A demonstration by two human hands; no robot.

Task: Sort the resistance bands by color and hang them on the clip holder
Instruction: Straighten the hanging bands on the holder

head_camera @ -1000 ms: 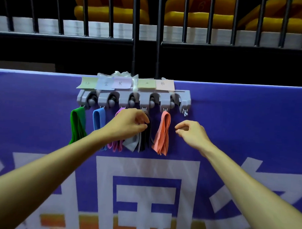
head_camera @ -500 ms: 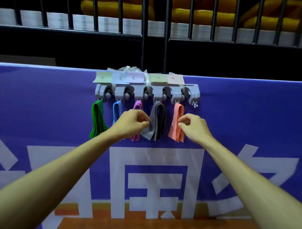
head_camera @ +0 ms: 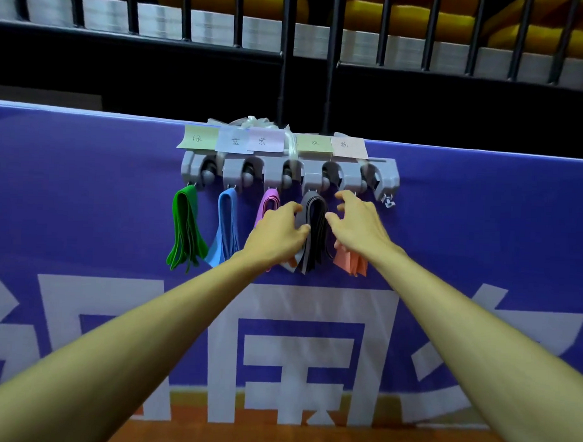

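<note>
5 bands hang sorted on the clip holder (head_camera: 290, 174) against the banner (head_camera: 86, 180), left to right the green band (head_camera: 184, 227), blue band (head_camera: 227, 218), purple band (head_camera: 270, 200), gray band (head_camera: 316, 235) and salmon band (head_camera: 350, 262); the left hand (head_camera: 276, 237) pinches the gray band's left edge, and the right hand (head_camera: 359, 228) hovers slack-fingered over the salmon band, grasping nothing.

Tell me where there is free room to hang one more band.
Free: the end hook right of the pink band, with bare banner beyond; banner left of the green band. Crowded: left hand and right hand flank the grey band.
</note>
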